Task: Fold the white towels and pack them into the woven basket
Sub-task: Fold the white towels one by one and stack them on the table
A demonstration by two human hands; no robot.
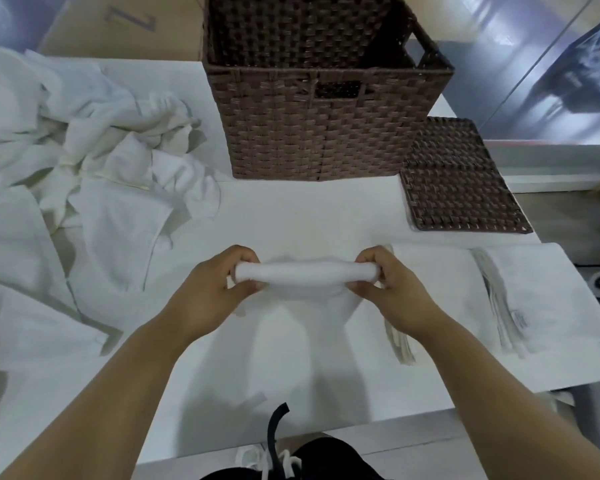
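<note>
A white towel [305, 275] is lifted off the white table in front of me, its top edge rolled into a thick fold. My left hand [219, 289] grips the fold's left end and my right hand [388, 285] grips its right end, fingers curled round it. The towel's lower part hangs down toward me. The brown woven basket [326, 133] stands behind it at the table's far middle, and I see no towels inside it. A heap of crumpled white towels [94, 150] lies to the left.
The basket's flat woven lid [461, 178] lies to the right of the basket. Two folded white towels [499, 299] lie flat at the right edge of the table [291, 209]. A cardboard box [125, 26] sits at the far left.
</note>
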